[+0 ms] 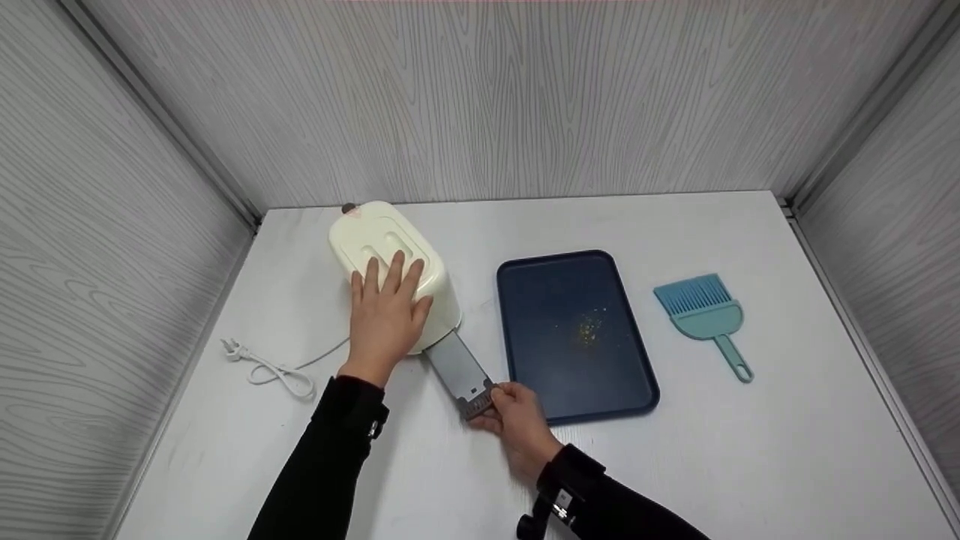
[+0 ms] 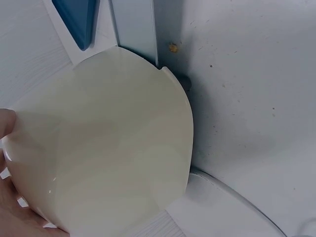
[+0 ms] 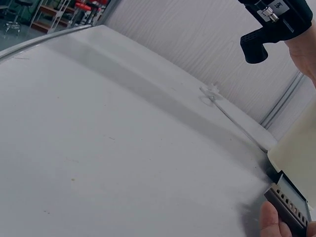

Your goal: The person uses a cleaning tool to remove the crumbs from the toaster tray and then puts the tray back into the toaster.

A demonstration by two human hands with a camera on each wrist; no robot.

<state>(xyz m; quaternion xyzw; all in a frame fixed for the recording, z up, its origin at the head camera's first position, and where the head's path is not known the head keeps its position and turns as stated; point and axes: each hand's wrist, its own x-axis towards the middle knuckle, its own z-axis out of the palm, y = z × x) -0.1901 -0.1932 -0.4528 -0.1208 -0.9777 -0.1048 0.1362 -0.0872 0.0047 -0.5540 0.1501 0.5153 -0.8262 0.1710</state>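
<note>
A cream toaster (image 1: 390,225) stands at the left of the table, and its pale side fills much of the left wrist view. My left hand (image 1: 386,311) rests on its top with the fingers spread. A grey metal crumb tray (image 1: 454,364) sticks out of the toaster's near end, its inner part hidden inside. With thumb and fingers my right hand (image 1: 517,420) pinches the dark slotted end of that tray. In the right wrist view the slotted handle (image 3: 286,210) shows between fingers and thumb.
To the right lies a dark blue tray (image 1: 562,375) with yellowish crumbs (image 1: 589,328) on it. Farther right is a teal brush (image 1: 705,319), apparently with a dustpan. The toaster's white cord and plug (image 1: 289,375) lie at the left. Grey panels surround the table.
</note>
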